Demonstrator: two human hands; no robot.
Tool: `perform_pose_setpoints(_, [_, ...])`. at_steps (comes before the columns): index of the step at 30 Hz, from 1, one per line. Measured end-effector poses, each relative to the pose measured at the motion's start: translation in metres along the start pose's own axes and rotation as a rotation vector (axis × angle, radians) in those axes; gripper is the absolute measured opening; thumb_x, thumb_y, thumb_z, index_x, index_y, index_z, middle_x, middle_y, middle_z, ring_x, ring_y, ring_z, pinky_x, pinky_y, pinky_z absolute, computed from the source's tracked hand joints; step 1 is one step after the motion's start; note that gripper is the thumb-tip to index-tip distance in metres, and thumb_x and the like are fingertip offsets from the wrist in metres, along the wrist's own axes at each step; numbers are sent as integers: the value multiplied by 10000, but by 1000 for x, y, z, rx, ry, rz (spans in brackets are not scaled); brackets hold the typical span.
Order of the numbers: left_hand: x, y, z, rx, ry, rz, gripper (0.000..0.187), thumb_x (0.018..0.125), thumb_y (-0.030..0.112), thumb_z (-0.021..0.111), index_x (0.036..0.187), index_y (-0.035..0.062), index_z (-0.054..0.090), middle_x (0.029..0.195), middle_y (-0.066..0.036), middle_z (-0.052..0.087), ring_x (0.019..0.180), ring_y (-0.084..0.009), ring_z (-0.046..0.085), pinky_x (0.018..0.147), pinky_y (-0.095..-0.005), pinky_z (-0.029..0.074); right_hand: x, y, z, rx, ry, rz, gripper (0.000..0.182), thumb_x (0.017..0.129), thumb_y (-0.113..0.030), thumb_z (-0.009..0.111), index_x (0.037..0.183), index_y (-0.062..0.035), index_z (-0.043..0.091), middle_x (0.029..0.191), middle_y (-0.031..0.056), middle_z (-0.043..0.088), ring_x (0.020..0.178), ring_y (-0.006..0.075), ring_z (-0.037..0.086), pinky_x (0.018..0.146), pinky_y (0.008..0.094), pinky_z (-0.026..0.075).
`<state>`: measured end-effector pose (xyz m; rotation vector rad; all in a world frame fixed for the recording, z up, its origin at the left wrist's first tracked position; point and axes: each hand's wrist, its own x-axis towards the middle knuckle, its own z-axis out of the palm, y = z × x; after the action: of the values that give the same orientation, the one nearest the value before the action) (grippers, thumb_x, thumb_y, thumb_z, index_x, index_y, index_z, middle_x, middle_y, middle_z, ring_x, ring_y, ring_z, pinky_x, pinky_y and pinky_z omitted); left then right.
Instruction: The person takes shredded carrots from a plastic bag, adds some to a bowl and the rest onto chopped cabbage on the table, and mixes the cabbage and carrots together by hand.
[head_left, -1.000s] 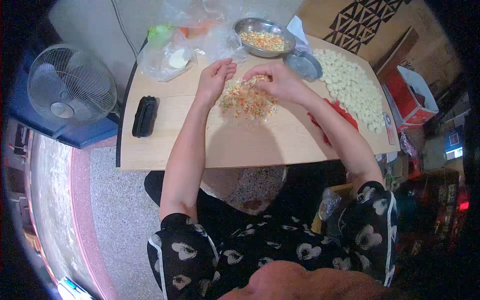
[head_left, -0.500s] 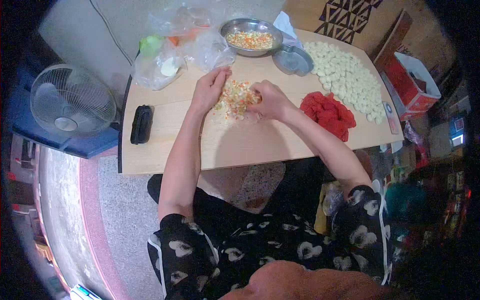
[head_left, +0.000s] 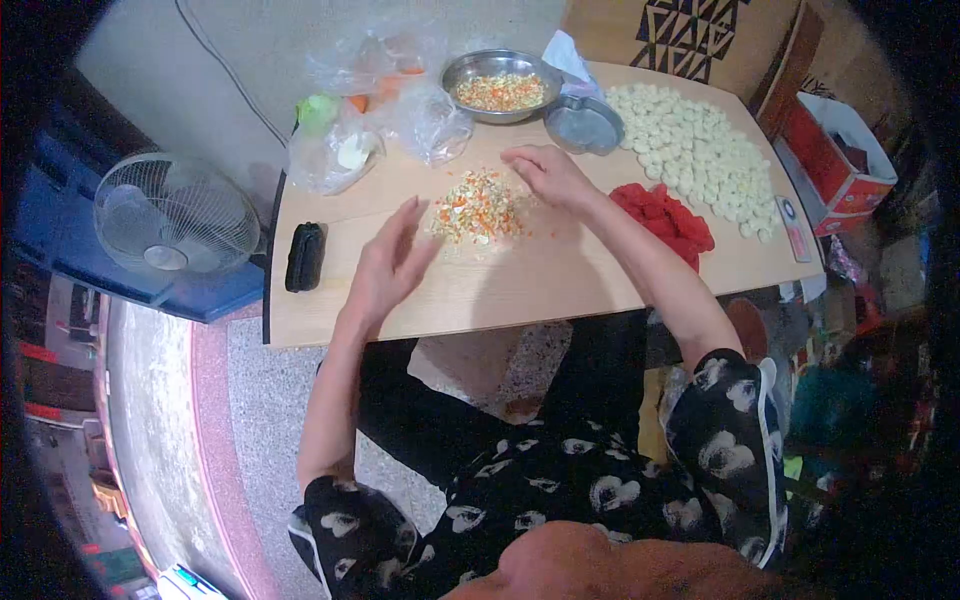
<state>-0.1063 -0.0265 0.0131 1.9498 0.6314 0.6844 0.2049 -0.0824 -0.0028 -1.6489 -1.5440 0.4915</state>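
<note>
A loose pile of chopped vegetables (head_left: 482, 208), orange and pale bits mixed, lies directly on the wooden table (head_left: 440, 300). My left hand (head_left: 388, 262) is at the pile's near left side, thumb and fingers apart, holding nothing. On the far right side of the pile, my right hand (head_left: 548, 176) has its fingers stretched out and nothing visible in them. Behind the pile stands a steel bowl (head_left: 502, 58) holding more of the chopped mix. A grey metal dish (head_left: 585, 125) sits beside that bowl.
Rows of small pale dough pieces (head_left: 700, 150) cover the right side of the table. A red net bag (head_left: 662, 222) lies near my right forearm. Plastic bags (head_left: 430, 120) are at the back left, a black case (head_left: 306, 257) at the left edge. A fan (head_left: 175, 215) stands beyond.
My hands have moved apart from the pile: the left toward me and leftward, the right slightly away. The pile, gathered between them before, now lies spread and uncovered. The view has shifted a little.
</note>
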Motion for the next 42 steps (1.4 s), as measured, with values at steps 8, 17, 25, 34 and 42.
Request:
perform_pose_setpoints(8, [7, -12, 21, 809, -23, 257, 1099, 755, 578, 748, 1507, -26, 221, 1540, -305, 246, 1411, -520, 232, 1168, -538, 229, 15, 26, 54, -82, 24, -339, 453, 1009, -317, 483, 1311, 12, 555, 1280, 220, 607, 1218, 327, 563, 1047, 364, 425])
perform_pose_setpoints(17, [76, -22, 58, 498, -6, 346, 977, 843, 518, 693, 1498, -37, 227, 1478, -286, 381, 1400, -424, 334, 1161, -468, 284, -69, -19, 15, -50, 256, 96, 530, 1001, -279, 484, 1399, 66, 423, 1407, 242, 494, 1346, 318, 446, 1121, 392, 334])
perform_pose_setpoints(25, [90, -3, 83, -71, 202, 152, 597, 1029, 309, 453, 1477, -50, 289, 1399, -280, 492, 1311, -389, 480, 1116, -414, 346, -39, -34, 81, -116, 299, 83, 601, 972, -271, 529, 1425, 84, 355, 1425, 291, 438, 1358, 382, 399, 1124, 439, 321])
perform_pose_setpoints(34, [5, 10, 55, 665, 107, 185, 1080, 741, 472, 811, 1490, -52, 236, 1499, -281, 343, 1415, -443, 284, 1148, -478, 287, -17, -1, 37, -414, 351, -30, 517, 990, -361, 446, 1321, 27, 524, 1331, 244, 553, 1245, 380, 509, 1059, 446, 384])
perform_pose_setpoints(42, [33, -2, 67, 485, 190, 228, 1057, 661, 348, 896, 1441, -47, 301, 1417, -269, 416, 1311, -402, 429, 1093, -449, 373, -14, -10, 51, 305, 204, -69, 367, 1004, -284, 486, 1191, -11, 643, 1133, 156, 681, 1071, 238, 634, 955, 343, 461])
